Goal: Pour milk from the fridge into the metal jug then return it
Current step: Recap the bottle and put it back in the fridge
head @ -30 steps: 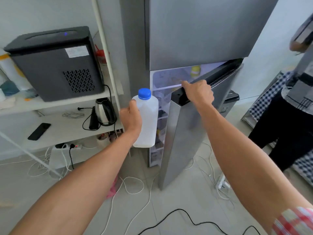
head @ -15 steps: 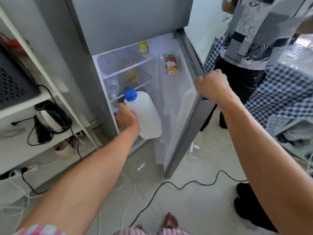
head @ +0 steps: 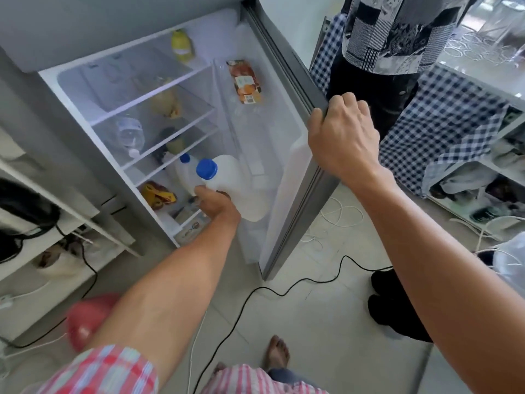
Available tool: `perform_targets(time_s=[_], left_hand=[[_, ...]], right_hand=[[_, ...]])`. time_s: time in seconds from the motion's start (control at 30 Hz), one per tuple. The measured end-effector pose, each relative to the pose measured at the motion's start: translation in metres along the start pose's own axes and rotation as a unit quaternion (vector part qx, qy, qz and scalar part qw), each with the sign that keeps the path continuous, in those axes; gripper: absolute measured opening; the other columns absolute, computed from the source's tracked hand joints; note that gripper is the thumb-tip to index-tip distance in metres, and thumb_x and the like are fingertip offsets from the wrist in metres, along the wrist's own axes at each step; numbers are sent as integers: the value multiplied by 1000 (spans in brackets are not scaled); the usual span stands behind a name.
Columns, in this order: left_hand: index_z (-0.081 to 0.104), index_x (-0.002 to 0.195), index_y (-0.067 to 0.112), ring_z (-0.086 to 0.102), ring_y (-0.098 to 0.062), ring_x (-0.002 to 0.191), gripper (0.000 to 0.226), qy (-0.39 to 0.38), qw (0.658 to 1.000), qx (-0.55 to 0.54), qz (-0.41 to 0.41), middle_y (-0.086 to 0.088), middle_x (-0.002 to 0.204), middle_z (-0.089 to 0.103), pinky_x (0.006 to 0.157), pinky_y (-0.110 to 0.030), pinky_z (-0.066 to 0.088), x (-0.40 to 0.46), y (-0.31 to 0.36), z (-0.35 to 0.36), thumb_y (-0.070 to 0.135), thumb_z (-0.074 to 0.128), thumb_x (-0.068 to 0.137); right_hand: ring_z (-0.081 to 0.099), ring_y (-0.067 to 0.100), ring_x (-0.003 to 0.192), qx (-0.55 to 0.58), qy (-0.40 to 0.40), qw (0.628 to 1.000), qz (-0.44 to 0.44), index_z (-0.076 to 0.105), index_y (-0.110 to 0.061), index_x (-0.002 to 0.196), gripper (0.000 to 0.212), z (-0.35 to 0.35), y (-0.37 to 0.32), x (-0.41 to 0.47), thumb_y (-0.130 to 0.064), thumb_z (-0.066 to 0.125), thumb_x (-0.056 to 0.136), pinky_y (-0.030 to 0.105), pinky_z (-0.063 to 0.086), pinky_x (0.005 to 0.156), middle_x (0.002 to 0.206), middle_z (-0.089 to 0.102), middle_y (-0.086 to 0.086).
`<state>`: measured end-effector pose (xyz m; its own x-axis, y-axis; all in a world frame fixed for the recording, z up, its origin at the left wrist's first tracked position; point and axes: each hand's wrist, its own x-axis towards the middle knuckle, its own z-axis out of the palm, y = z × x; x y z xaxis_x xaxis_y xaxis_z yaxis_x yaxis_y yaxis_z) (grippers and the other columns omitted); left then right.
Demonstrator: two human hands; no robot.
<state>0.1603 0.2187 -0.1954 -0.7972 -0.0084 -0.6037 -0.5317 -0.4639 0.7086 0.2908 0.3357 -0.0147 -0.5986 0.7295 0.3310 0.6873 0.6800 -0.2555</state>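
Nearest, the left hand (head: 216, 206) is wrapped around a blue-capped milk bottle (head: 237, 186), holding it low inside the open fridge (head: 159, 89), beside another blue-capped bottle (head: 183, 172). Right of it, the right hand (head: 342, 137) clutches the door (head: 289, 177) edge. Farther back, a juice carton (head: 246, 82) sits, its print unreadable.

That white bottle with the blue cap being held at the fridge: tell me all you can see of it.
The milk bottle is a squat jug of cloudy white plastic with a bright blue screw cap, shut. It looks mostly full of white liquid. It tilts, cap toward the camera, low in the open fridge beside the door. The left hand grips it from the near side, apparently at the handle. A second, similar blue-capped bottle stands just behind it; whether they touch is unclear.
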Motion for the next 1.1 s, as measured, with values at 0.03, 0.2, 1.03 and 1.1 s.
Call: perform_targets(time_s=[0.03, 0.2, 1.03, 1.1], left_hand=[[70, 96, 15, 68, -31, 89, 46, -1, 1000, -17, -13, -9, 92, 74, 71, -31, 55, 6, -7, 3, 50, 40, 96], [59, 68, 23, 56, -26, 76, 35, -12, 996, 90, 2, 2, 66, 62, 66, -31, 43, 23, -37, 7, 46, 43, 88], [64, 95, 11, 64, -21, 88, 28, -233, 858, 394, 233, -6, 95, 69, 79, -36, 50, -2, 17, -5, 30, 44, 102], [68, 105, 12, 67, -19, 98, 35, -247, 869, 365, 225, -5, 105, 72, 88, -38, 52, -14, 37, -2, 34, 42, 102]], right_hand=[[46, 29, 108, -10, 7, 1000, -5, 56, -4, 114, 37, 2, 1, 1, -32, 33, 108, 32, 28, 77, 118, 54, 13], [51, 31, 107, -43, 51, 997, -24, 58, -5, 108, 37, 9, 2, 1, -33, 34, 106, 34, 30, 72, 113, 57, 12], [54, 32, 110, -29, 79, 996, -27, 62, -4, 108, 38, 15, -8, -5, -31, 36, 104, 36, 36, 75, 115, 61, 13], [54, 34, 112, -19, 69, 997, -27, 62, -3, 111, 39, 13, -13, -9, -30, 35, 106, 39, 40, 77, 117, 62, 15]])
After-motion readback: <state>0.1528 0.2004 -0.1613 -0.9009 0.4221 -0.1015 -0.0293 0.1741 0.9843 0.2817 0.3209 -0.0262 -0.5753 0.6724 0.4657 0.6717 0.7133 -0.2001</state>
